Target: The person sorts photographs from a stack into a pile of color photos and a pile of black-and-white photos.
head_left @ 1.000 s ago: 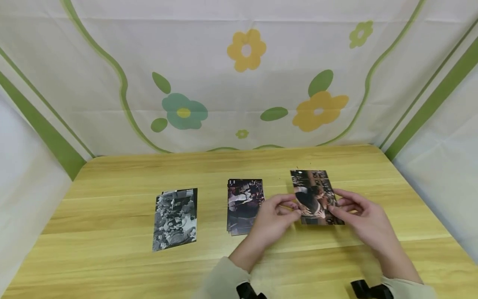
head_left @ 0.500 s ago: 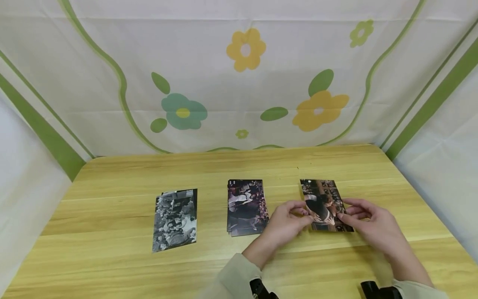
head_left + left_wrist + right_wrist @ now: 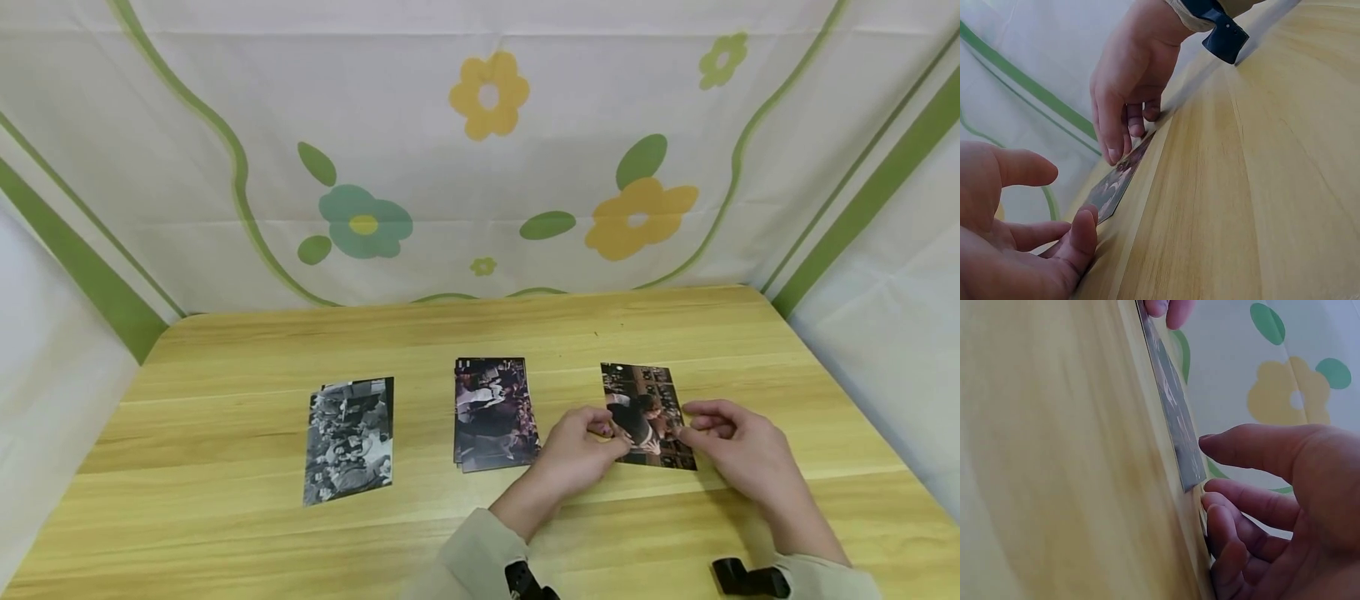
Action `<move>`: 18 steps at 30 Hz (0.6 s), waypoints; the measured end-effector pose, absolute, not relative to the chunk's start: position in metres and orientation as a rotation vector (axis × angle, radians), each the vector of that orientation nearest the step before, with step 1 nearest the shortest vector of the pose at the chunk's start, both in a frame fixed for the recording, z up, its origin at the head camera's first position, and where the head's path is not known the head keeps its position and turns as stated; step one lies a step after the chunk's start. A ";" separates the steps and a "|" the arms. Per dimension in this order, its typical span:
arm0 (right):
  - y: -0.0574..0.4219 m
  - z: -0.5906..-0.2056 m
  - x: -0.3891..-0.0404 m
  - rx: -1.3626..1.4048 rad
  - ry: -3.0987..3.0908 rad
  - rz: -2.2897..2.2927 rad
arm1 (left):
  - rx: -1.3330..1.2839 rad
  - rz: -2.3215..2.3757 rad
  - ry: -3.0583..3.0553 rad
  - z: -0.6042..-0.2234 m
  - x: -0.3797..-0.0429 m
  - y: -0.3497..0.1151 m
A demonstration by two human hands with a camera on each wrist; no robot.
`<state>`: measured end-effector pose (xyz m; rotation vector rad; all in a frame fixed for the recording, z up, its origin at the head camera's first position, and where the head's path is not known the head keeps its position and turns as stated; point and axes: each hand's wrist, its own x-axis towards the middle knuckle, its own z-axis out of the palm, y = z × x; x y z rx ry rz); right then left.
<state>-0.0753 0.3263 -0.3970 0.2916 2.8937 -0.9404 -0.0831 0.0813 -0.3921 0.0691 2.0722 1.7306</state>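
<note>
A colour photo [image 3: 648, 408] lies flat or nearly flat on the table, to the right of centre. At its left edge is my left hand [image 3: 581, 450], thumb and fingertips pinching near the lower corner. My right hand [image 3: 738, 446] is beside the right edge. In the right wrist view its thumb hovers over the end of the photo [image 3: 1175, 419], with a gap between thumb and fingers. Left of my hands lies a small stack of dark colour photos [image 3: 495, 412]. Farther left, a black-and-white photo [image 3: 348, 442] covers another dark-edged one.
The wooden table [image 3: 247, 533] carries all the photos. A white cloth with printed flowers [image 3: 450, 183] rises behind it, and white cloth also hangs at both sides. Black wrist mounts [image 3: 750, 577] sit at the sleeves.
The photo between my hands has moved right and toward me, then settled onto the table. My right thumb and fingers have come away from its right edge.
</note>
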 end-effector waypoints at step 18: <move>0.322 -0.401 -0.077 0.242 2.977 -0.893 | 0.054 1.785 1.987 -0.392 -0.082 0.079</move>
